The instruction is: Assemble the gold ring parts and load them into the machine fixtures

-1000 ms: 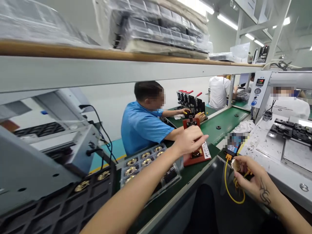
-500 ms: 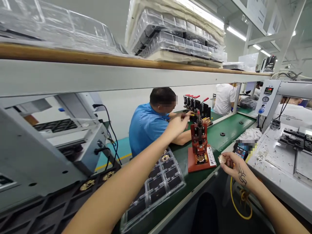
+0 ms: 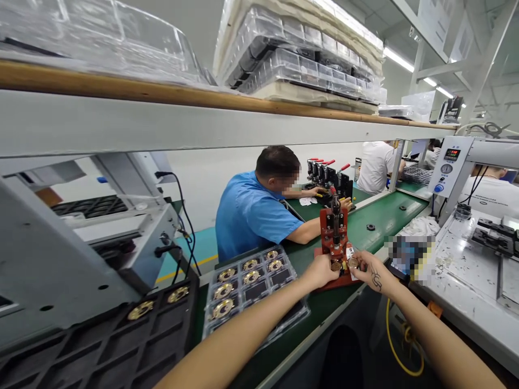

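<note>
A red toggle press (image 3: 334, 224) with a red-tipped handle stands on the green bench in front of me. My left hand (image 3: 321, 272) is at its base, fingers closed at the edge of a round gold-coloured watch part (image 3: 336, 266) in the fixture. Whether that part is lifted or still seated I cannot tell. Just right of the fixture, my right hand (image 3: 368, 270) pinches a second round gold-coloured disc (image 3: 352, 263) between thumb and fingers. It partly covers the white label on the press base.
A clear tray (image 3: 302, 310) with gold ring-shaped parts lies left of the press, a black compartment tray (image 3: 162, 324) beyond it. A co-worker in blue (image 3: 251, 216) sits opposite near several black clamps. A phone (image 3: 403, 256) and white machine (image 3: 466, 259) are at right.
My left hand has come down from the press handle to the fixture at its base. My right hand has moved left with its disc, close to the press.
</note>
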### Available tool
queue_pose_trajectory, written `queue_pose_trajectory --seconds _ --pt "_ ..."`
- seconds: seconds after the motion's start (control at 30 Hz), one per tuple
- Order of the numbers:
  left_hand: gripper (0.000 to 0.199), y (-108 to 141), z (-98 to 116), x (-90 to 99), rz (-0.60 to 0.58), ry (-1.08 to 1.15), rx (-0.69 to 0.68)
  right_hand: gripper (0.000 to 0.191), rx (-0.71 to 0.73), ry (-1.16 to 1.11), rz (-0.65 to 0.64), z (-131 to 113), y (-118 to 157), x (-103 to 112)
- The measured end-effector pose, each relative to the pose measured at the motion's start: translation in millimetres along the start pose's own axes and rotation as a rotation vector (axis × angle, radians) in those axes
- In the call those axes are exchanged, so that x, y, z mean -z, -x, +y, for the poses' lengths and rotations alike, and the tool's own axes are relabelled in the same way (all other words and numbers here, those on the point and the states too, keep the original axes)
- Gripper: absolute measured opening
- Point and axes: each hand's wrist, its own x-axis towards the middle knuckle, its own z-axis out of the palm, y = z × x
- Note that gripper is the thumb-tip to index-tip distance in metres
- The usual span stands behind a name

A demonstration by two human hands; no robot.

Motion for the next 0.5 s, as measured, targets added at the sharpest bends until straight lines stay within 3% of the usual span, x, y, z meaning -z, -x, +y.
queue_pose_trajectory --seconds 0.1,0.17,0.37,0.5 --pt "0.018 9.9 -2.5 9.7 0.028 0.035 -0.004 0.015 0.001 0.006 -0.051 8.5 -7.1 -7.3" --pt "0.02 21.6 -4.9 26.4 0.05 0.062 0.005 0.017 0.026 0.013 -0.101 10.1 -17.2 -14.1" --pt "0.04 72.3 -11.0 107.3 0.097 0.254 0.057 0.024 0.109 0.018 -0.21 -2.0 -44.4 -33.3" --pt "0.052 121.5 -19.7 155.5 0.236 0.55 0.192 0.026 0.108 0.037 -0.177 -12.3 -38.4 -20.3"
